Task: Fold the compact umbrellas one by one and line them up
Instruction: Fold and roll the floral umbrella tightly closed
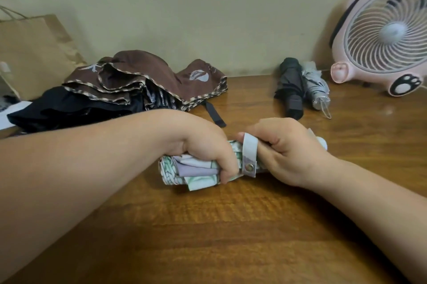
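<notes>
Both hands gripped the rolled pastel umbrella [191,174] lying on the tabletop [231,226]: left hand [203,145] curled round its canopy, right hand [288,147] round the handle end, its snap strap [250,154] wrapped between. Two folded umbrellas [300,89] lay side by side near the pink fan [388,36].

Loose umbrellas [143,82] back-L on table [231,226], folded pair [291,85] back-R, fan [388,36] far R

The wooden table [231,226] bears folded umbrellas [290,89], unfolded umbrellas [143,75], a pink fan [388,36].
</notes>
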The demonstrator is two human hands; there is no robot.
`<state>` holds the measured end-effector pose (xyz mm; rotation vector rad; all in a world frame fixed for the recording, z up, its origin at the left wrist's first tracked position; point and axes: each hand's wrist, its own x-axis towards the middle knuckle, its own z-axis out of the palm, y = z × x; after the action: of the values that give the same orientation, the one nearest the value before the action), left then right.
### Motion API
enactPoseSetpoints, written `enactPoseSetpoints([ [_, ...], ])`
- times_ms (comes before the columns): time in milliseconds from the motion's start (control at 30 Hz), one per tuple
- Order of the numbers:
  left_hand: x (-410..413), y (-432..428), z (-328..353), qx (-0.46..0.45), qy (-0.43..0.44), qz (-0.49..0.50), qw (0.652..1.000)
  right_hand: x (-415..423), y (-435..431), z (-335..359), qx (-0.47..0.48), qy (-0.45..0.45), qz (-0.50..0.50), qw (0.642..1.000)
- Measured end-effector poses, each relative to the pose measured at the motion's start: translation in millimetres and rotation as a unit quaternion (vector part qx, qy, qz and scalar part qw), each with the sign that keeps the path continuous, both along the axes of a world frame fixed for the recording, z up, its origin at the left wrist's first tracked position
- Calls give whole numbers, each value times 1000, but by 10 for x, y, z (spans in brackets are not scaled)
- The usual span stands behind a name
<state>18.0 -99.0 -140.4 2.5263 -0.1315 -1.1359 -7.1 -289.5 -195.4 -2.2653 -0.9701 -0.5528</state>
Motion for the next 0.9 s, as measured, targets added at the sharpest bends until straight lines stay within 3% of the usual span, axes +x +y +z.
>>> enactPoseSetpoints([
  [133, 103, 92, -28, -22, 152, -14, 988, -25, 25, 22, 8, -14, 23, 1000],
  [233, 122, 110, -24, -23, 157, -29, 987, -48, 51, 51, 23, 1, 37, 999],
  [267, 93, 83, -6, -1, 98, -53, 994, -42, 64, 64, 37, 11, 27, 999],
  [333, -23, -4, 50, 80, -101, -116, 985, -14, 75, 70, 55, 19, -1, 998],
  [433, -310, -85, 73, 151, -299, -167, 927, 32, 86, 31, 42, 18, -38, 998],
  [500, -490, -107, 19, 209, -414, -197, 864, 68, 88, 17, 53, 48, -52, 996],
  [567, -607, -138, -62, 220, -449, -198, 843, 97, 87, 31, 82, 97, -58, 990],
  [733, -575, -148, -35, 169, -359, -189, 898, -21, 4, 85, 115, 160, -1, 980],
  [833, -405, -71, 55, 60, -197, -146, 968, -134, -40, 107, 135, 141, 25, 980],
  [900, -307, -6, 100, 29, -118, -147, 982, -175, -41, 109, 130, 128, 36, 983],
])
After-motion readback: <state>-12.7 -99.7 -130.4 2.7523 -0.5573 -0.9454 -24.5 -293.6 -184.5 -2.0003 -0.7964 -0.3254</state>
